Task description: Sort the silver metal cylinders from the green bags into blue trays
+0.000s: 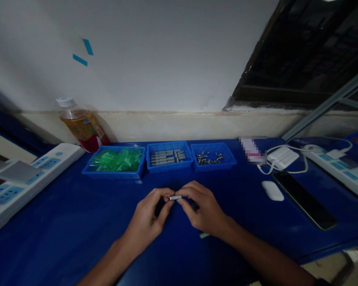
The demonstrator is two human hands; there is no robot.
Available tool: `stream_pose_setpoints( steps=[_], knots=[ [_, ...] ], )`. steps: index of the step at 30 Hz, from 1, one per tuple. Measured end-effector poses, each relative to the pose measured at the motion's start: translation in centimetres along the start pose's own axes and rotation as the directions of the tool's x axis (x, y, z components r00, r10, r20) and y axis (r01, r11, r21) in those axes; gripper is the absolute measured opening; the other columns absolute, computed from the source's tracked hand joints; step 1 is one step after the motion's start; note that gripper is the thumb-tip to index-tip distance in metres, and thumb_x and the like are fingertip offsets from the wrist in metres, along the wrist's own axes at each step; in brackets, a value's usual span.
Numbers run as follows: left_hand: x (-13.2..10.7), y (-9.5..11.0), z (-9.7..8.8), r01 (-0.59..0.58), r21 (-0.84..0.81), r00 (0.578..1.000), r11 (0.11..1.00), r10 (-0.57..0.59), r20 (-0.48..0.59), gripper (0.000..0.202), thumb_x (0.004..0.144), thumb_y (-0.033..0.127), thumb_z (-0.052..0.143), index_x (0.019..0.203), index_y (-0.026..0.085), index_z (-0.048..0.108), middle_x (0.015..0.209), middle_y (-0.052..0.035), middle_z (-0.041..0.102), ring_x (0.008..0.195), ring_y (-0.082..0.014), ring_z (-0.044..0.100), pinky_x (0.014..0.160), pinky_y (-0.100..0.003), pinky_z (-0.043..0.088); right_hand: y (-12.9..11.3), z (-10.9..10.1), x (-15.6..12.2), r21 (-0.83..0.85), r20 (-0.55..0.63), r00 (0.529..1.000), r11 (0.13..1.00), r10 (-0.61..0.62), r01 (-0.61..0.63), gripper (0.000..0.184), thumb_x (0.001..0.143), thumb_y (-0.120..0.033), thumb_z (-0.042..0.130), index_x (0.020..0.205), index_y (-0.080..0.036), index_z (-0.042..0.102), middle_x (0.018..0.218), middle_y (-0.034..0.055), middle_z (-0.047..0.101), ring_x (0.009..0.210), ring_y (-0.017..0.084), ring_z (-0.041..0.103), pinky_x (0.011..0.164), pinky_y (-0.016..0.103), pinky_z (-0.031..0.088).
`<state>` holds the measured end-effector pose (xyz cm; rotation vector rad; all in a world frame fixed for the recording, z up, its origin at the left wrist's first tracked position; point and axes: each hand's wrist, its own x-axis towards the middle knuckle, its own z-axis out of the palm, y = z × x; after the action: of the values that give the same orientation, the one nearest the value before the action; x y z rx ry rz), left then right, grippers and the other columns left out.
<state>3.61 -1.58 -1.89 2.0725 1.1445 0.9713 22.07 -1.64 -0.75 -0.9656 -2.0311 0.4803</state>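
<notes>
My left hand (pixel 150 212) and my right hand (pixel 203 206) meet over the blue table, pinching a small silver metal cylinder (pixel 176 198) between thumbs and fingertips. It lies nearly level, one end in each hand. Something dark (pixel 195 205) shows inside the curl of my right hand, too unclear to name. Beyond my hands stand three blue bins: one with green plastic pieces (pixel 116 159), one with rows of metal cylinders (pixel 167 157), one with small screws (pixel 209 158). A pale thin piece (pixel 204 235) pokes out beneath my right wrist, mostly hidden.
Power strips lie at left (pixel 35 182) and right (pixel 343 169). A drink bottle (pixel 83 125) leans near the wall. To the right are a phone (pixel 304 200), a white earbud case (pixel 272 191) and a white charger (pixel 283 157) with cables.
</notes>
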Motion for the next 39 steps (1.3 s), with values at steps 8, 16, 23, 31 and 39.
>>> stream_pose_setpoints(
  steps=[8, 16, 23, 31, 39],
  knots=[
    [0.1, -0.3, 0.0, 0.068, 0.004, 0.997, 0.998, -0.068, -0.032, 0.016, 0.092, 0.029, 0.048, 0.098, 0.020, 0.059, 0.090, -0.0024, 0.068, 0.082, -0.0157, 0.064, 0.076, -0.026, 0.048, -0.4, 0.4, 0.8, -0.225, 0.094, 0.996, 0.974, 0.000, 0.022, 0.011, 0.089, -0.016, 0.050, 0.098, -0.017, 0.056, 0.087, 0.0064, 0.061, 0.082, 0.018, 0.055, 0.075, 0.033, 0.047],
    [0.4, -0.5, -0.5, 0.119, 0.018, 0.991, 0.993, -0.117, -0.071, 0.029, 0.093, 0.032, 0.044, 0.116, 0.017, 0.054, 0.096, -0.0053, 0.066, 0.088, -0.0180, 0.062, 0.081, -0.032, 0.048, 0.2, -1.6, 6.0, -0.330, 0.347, 0.936, 0.927, -0.057, 0.179, 0.010, 0.088, -0.012, 0.048, 0.090, -0.015, 0.058, 0.087, 0.0067, 0.059, 0.087, 0.018, 0.053, 0.078, 0.031, 0.044],
    [-0.8, 2.3, 1.3, -0.212, 0.207, 0.938, 0.955, 0.139, 0.316, 0.045, 0.089, 0.028, 0.051, 0.133, 0.026, 0.044, 0.126, -0.0083, 0.054, 0.113, -0.0254, 0.048, 0.094, -0.044, 0.039, 5.3, -1.8, 14.2, -0.563, 0.425, 0.883, 0.822, 0.199, 0.086, 0.009, 0.082, -0.013, 0.057, 0.083, -0.012, 0.066, 0.082, 0.0091, 0.066, 0.072, 0.016, 0.058, 0.064, 0.025, 0.037],
    [-0.9, 2.0, 0.4, -0.324, 0.288, 0.887, 0.901, 0.184, 0.424, 0.032, 0.090, 0.016, 0.049, 0.118, 0.028, 0.055, 0.115, -0.0053, 0.056, 0.109, -0.0233, 0.047, 0.091, -0.041, 0.033, 7.7, 0.1, 15.3, -0.606, 0.526, 0.805, 0.785, 0.274, 0.129, 0.018, 0.073, -0.010, 0.056, 0.080, -0.014, 0.072, 0.081, 0.0088, 0.071, 0.072, 0.016, 0.061, 0.060, 0.023, 0.034],
    [-0.7, 1.2, 0.3, -0.216, 0.356, 0.937, 0.909, 0.091, 0.336, 0.030, 0.090, 0.009, 0.043, 0.113, 0.023, 0.056, 0.098, -0.0046, 0.060, 0.092, -0.0200, 0.052, 0.083, -0.037, 0.036, 6.9, -0.3, 14.5, -0.528, 0.507, 0.831, 0.844, 0.228, 0.091, 0.022, 0.082, -0.015, 0.050, 0.084, -0.014, 0.072, 0.081, 0.0074, 0.071, 0.071, 0.016, 0.060, 0.062, 0.024, 0.035]
  ],
)
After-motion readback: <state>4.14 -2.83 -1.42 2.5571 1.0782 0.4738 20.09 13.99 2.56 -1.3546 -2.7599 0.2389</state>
